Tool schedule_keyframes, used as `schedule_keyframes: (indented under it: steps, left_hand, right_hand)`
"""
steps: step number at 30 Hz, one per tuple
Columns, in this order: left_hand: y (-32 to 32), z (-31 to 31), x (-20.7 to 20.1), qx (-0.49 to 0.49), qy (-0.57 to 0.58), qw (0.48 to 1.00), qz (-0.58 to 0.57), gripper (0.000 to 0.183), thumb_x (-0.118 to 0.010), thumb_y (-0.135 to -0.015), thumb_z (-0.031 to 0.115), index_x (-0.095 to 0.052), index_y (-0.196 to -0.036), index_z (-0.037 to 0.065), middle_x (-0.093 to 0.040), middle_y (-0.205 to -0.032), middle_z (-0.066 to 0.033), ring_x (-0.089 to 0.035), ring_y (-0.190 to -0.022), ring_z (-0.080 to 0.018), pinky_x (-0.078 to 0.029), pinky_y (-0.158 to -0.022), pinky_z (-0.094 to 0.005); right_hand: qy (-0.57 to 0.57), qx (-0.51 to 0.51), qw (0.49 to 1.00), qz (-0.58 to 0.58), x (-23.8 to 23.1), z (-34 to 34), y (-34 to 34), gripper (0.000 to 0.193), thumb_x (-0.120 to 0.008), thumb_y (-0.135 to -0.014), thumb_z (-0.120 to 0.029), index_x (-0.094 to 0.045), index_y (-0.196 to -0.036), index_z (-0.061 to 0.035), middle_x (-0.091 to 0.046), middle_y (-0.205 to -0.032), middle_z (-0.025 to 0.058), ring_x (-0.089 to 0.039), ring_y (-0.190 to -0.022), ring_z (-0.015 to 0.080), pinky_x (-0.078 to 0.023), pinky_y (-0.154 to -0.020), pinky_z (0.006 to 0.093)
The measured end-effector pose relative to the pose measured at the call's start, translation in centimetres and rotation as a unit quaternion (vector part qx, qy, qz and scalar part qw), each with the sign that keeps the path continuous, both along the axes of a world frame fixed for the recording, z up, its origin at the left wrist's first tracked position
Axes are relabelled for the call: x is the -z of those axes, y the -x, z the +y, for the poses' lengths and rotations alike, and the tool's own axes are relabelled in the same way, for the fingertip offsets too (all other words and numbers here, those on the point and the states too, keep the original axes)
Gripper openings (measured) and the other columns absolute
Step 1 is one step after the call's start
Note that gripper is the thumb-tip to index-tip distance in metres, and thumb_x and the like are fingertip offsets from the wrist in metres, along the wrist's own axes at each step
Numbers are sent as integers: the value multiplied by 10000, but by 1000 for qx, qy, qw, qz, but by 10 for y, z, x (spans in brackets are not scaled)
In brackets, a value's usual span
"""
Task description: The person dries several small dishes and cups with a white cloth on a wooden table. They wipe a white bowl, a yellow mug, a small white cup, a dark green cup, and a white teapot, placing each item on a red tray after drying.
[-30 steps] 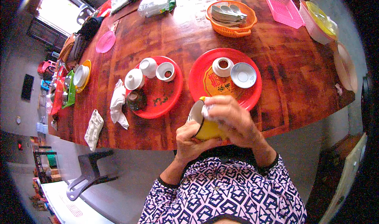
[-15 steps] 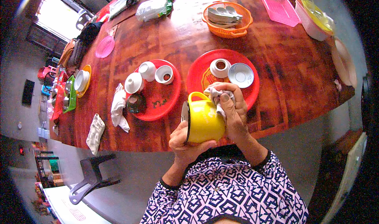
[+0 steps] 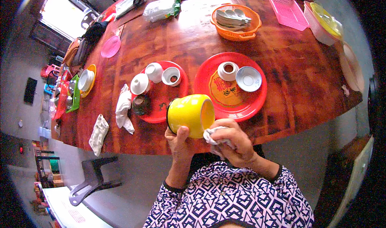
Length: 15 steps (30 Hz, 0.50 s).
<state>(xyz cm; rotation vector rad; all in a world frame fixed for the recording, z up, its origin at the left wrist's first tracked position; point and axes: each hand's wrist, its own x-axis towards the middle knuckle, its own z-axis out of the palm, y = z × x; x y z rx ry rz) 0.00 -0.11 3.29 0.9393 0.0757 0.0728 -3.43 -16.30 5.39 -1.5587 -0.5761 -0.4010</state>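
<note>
Above the table's near edge, my left hand (image 3: 179, 143) grips a yellow mug (image 3: 189, 114) with a dark rim. The mug lies tilted on its side, its base turned toward the right and its mouth toward the left; its handle is out of sight. A crumpled whitish cloth (image 3: 217, 137) is bunched in my right hand (image 3: 237, 143), close by the lower edge of the mug's base. Behind the mug are two red round trays, the right tray (image 3: 257, 103) holding a white cup (image 3: 228, 71) and a small white bowl (image 3: 248, 79).
On the left tray (image 3: 183, 81) stand white cups (image 3: 171, 76) and a dark cup (image 3: 141, 104). Two cloths (image 3: 124, 109) lie left of it. An orange basket (image 3: 237, 35) of spoons and a pink basket (image 3: 287, 12) sit farther back. A dark stool (image 3: 94, 175) stands below left.
The mug has turned so its base now shows and its handle is hidden, and it has shifted slightly left. My right hand with the cloth has moved down toward the base's lower edge.
</note>
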Motion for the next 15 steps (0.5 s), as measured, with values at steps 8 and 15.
schedule_keyframes:
  steps: [8,15]
  left_hand:
    - [19,-12,-10,51,-207,976,-40,289,-782,-714,83,-661,-957,-17,-668,-912,-44,-622,-794,-123,-501,-727,-259]
    - [10,-14,-18,70,-437,837,-322,294,-863,-595,141,-668,-773,12,-633,-712,-67,-591,-635,-189,-466,-598,-305]
  right_hand:
    - [217,179,943,-176,-21,4,-20,349,-695,-661,-181,-596,-994,-142,-559,-1091,79,-513,-1073,306,-376,-877,422]
    - [19,95,989,112,6,-28,-42,134,-441,-966,-113,-523,-1047,-44,-552,-988,106,-526,-941,168,-428,-851,298]
